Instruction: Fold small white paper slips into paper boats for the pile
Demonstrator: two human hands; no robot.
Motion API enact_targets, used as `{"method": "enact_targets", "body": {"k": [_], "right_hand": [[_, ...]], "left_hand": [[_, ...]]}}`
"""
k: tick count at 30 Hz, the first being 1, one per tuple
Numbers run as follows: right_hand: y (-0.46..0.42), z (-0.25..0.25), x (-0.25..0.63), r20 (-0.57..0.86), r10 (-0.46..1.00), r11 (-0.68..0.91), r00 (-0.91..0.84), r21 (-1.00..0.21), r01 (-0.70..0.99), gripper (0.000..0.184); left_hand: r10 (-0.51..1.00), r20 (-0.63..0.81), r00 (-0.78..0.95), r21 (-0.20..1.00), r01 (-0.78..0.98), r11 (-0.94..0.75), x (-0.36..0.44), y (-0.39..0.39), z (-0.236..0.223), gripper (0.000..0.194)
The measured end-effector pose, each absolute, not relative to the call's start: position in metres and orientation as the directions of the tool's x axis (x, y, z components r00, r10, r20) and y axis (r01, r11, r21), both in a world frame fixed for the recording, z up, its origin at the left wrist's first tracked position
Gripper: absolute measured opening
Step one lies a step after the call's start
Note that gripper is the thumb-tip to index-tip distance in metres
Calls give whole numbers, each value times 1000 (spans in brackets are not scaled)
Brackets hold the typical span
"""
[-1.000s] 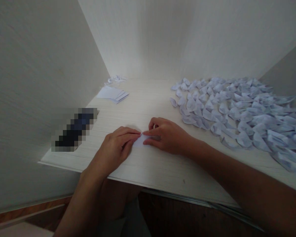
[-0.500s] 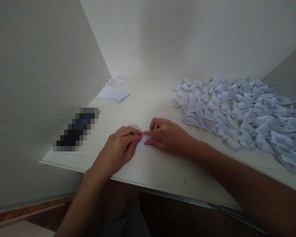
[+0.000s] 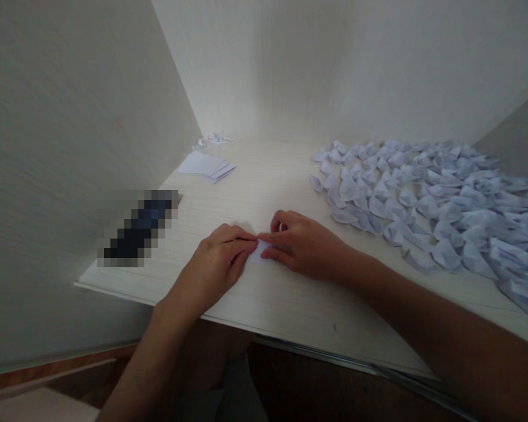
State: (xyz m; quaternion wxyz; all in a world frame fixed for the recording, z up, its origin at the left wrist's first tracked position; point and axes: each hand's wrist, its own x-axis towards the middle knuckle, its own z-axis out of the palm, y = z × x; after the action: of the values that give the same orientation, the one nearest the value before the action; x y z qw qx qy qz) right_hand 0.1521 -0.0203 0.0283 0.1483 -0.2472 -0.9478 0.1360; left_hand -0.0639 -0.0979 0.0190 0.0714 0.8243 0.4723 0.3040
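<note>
Head view, white paper (image 3: 257, 256): under both hands' fingertips.
Left hand (image 3: 222, 258): fingertips pinching its edge.
Right hand (image 3: 305, 243): index and thumb spread on it; grip unclear.
Pressing: steady, even fingertips should give a straight crease.

Dim light, soft shadow on back wall (image 3: 308, 64), pixelated patch (image 3: 138, 225) left, slightly blurry detail

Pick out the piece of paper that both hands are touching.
The small white paper between the left hand and right hand; the flat sheets, scraps and folded pieces all lie apart from both hands.
</note>
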Motion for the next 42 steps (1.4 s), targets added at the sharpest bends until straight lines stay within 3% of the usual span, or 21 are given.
{"method": "enact_targets", "body": {"k": [7, 10, 15, 21, 27, 31, 36, 42], "right_hand": [[-25, 36, 150, 180, 520, 850, -835, -206, 484, 26], [-28, 39, 149, 159, 526, 850, -836, -136, 509, 27], [-33, 46, 146, 105, 520, 854, -847, -71, 516, 29], [-36, 50, 144, 80, 524, 852, -848, -45, 522, 31], [-33, 47, 146, 114, 499, 866, -859, -55, 496, 31], [-29, 41, 148, 169, 467, 884, -868, -105, 455, 28], [-24, 33, 148, 206, 467, 867, -860, -296, 400, 35], [-25, 24, 142, 200, 647, 686, -736, -575, 446, 50]], "left_hand": [[832, 411, 371, 367, 768, -524, -60, -100, 22, 20], [834, 388, 392, 263, 820, -508, -59, -109, 23, 22], [863, 326, 387, 116, 889, -442, -65, -143, 19, 49], [888, 233, 397, 98, 898, -428, -72, -171, 16, 63], [864, 360, 352, 154, 891, -427, -68, -164, 14, 48], [800, 531, 278, 205, 874, -440, -56, -142, 14, 25], [834, 457, 308, 236, 863, -448, -45, -133, 18, 18], [851, 419, 315, 281, 847, -452, -40, -139, 19, 19]]}}
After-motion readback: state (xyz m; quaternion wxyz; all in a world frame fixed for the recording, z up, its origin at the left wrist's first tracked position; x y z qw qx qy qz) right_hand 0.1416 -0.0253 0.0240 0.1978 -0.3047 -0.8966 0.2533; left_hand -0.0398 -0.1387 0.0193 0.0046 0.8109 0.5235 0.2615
